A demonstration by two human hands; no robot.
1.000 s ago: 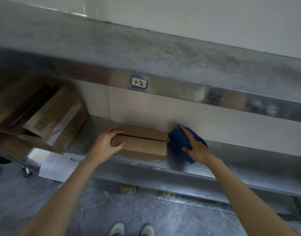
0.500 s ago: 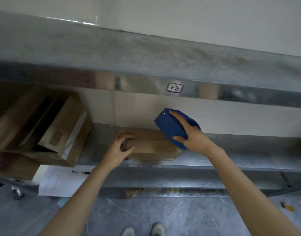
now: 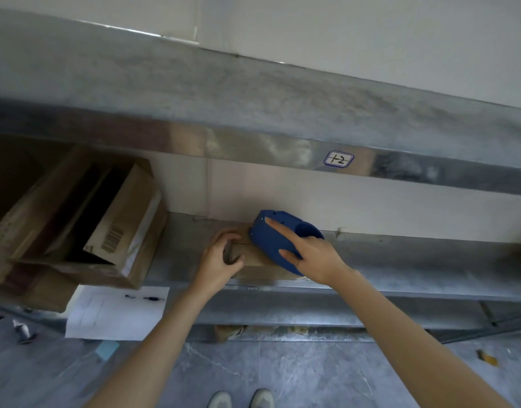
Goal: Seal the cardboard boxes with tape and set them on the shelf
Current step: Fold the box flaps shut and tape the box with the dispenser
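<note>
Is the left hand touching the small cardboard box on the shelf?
Touching. The head view shows the left hand with fingers and thumb curled round the left end of the small cardboard box.

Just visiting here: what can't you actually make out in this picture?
All in the head view:
Small brown cardboard box: largely covered by the blue plastic tape dispenser, the left hand and the right hand; any tape on its seam can't be told.
The dispenser's roll: hidden inside its shell.
White paper sheet: print too small to read.
Grey shoes: cut off by the bottom edge.
</note>
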